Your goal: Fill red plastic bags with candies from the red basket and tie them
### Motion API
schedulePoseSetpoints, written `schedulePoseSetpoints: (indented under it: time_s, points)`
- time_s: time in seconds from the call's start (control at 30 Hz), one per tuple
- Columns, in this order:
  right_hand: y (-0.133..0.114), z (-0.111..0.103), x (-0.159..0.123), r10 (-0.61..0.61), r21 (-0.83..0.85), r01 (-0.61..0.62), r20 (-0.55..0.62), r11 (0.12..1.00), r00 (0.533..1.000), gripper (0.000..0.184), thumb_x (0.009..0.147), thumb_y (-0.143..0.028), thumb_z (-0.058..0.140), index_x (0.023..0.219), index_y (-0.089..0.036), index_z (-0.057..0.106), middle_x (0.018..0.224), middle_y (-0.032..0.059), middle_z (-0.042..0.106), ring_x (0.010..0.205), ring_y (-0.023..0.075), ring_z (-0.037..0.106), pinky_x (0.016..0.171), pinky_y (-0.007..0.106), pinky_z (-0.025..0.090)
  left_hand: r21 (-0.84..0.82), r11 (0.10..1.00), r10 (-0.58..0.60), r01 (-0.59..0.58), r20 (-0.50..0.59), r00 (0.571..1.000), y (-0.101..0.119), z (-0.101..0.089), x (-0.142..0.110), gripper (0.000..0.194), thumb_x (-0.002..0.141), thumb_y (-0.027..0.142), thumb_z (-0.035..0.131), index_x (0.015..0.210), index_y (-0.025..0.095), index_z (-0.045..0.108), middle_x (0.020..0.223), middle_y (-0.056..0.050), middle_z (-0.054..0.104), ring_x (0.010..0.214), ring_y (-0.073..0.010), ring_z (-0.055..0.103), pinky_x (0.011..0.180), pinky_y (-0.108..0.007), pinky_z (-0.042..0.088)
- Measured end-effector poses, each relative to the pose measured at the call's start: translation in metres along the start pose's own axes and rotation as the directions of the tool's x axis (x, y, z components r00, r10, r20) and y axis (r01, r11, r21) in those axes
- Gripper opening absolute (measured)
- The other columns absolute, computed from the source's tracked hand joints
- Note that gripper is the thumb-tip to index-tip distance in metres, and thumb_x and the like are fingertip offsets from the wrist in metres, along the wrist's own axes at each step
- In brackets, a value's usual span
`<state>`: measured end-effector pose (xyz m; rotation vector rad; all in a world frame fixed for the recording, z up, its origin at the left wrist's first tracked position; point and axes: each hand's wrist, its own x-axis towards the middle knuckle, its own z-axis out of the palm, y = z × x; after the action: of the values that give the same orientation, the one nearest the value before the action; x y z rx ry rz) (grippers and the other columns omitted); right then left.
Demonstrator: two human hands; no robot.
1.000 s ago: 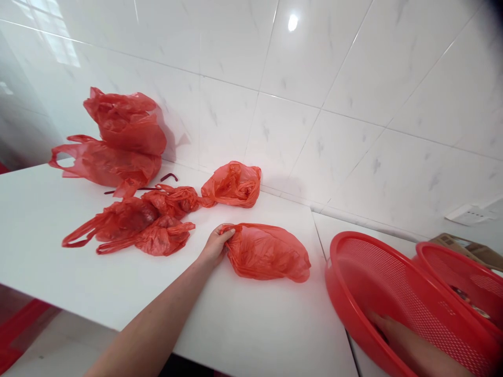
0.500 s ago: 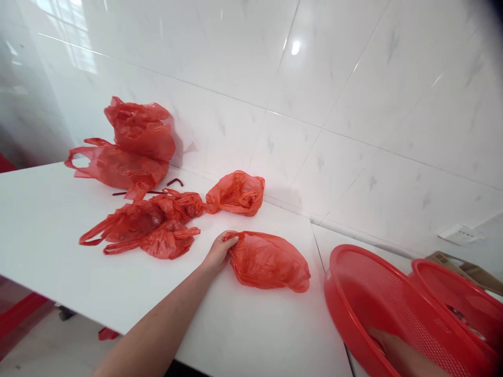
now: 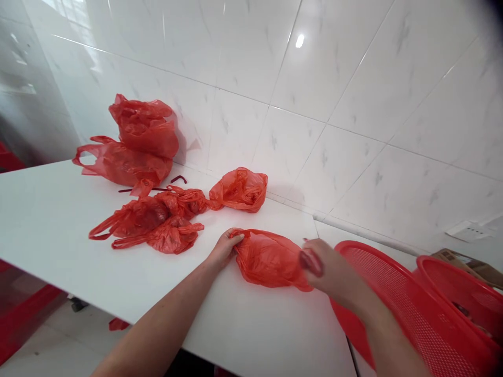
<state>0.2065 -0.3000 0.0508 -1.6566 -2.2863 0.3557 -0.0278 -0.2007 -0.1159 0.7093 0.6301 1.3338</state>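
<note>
My left hand (image 3: 226, 248) pinches the gathered edge of a thin red plastic bag (image 3: 269, 262) that lies on the white table (image 3: 275, 324). At the bag's right end is my right hand (image 3: 334, 269), closed on a small dark red item (image 3: 312, 262) and smeared by motion. What kind of item it is cannot be made out. Whether it touches the bag is unclear. Behind my left hand sits another crumpled red bag (image 3: 239, 191).
Several knotted red bags (image 3: 153, 220) lie at left, with two fuller red bags (image 3: 137, 125) stacked behind them. Thin dark red bent sticks (image 3: 178, 179) lie near the tiled wall (image 3: 236, 104). Two red perforated baskets (image 3: 408, 293) stand at right, beside a cardboard box (image 3: 463, 267).
My right hand has come up out of the near red basket and over to the bag's right end, carrying the dark red item. My left hand still grips the bag's edge.
</note>
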Motion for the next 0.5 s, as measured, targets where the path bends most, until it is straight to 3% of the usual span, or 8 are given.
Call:
schedulePoseSetpoints:
  time_s: [0.1,0.2,0.27,0.37,0.5]
  points:
    - [-0.015,0.049,0.035,-0.098,-0.005,0.099,0.061,0.995,0.993,0.017,0.068,-0.011,0.047,0.08,-0.023,0.049,0.084,-0.0012,0.054,0.069,0.0125,0.05,0.058,0.023,0.037,-0.003,1.0,0.0,0.001,0.029,1.0,0.002,0.001,-0.003,0.03,0.066,0.029,0.074,0.088,0.014,0.061,0.079,-0.005,0.066,0.068,-0.0155,0.061,0.064,-0.027,0.046]
    - [-0.006,0.087,0.059,-0.073,-0.101,0.085,0.116,0.991,0.991,0.027,0.068,-0.007,0.048,0.09,-0.023,0.053,0.088,0.0011,0.054,0.069,0.0133,0.05,0.056,0.024,0.034,0.003,1.0,-0.001,0.001,0.039,0.999,0.004,0.002,-0.004,0.028,0.067,0.028,0.074,0.087,0.014,0.061,0.077,-0.004,0.065,0.067,-0.015,0.06,0.063,-0.027,0.045]
    - [0.002,0.1,0.065,-0.041,-0.122,0.056,0.12,0.991,0.992,0.038,0.07,-0.009,0.052,0.105,-0.024,0.054,0.098,0.0041,0.054,0.077,0.0152,0.053,0.059,0.024,0.036,0.011,1.0,0.0,0.0,0.037,0.999,0.005,0.003,-0.005,0.027,0.067,0.028,0.073,0.088,0.014,0.061,0.077,-0.004,0.065,0.067,-0.0151,0.06,0.063,-0.027,0.046]
    - [0.009,0.1,0.059,-0.008,-0.054,0.012,0.078,0.998,0.997,0.061,0.072,-0.02,0.06,0.128,-0.031,0.042,0.117,0.0054,0.05,0.096,0.0184,0.055,0.069,0.026,0.043,0.02,1.0,0.0,-0.001,0.042,0.999,0.006,0.004,-0.004,0.028,0.068,0.028,0.072,0.089,0.014,0.062,0.079,-0.005,0.066,0.068,-0.0159,0.061,0.065,-0.028,0.047]
    - [0.013,0.068,0.027,0.051,0.03,-0.05,-0.049,0.998,0.998,0.05,0.079,-0.033,0.053,0.129,-0.035,0.044,0.133,0.0021,0.042,0.116,0.0198,0.048,0.09,0.033,0.043,0.028,0.999,-0.027,0.026,0.049,0.998,0.006,0.006,-0.002,0.026,0.069,0.028,0.072,0.088,0.014,0.061,0.078,-0.004,0.067,0.067,-0.0155,0.062,0.065,-0.028,0.047]
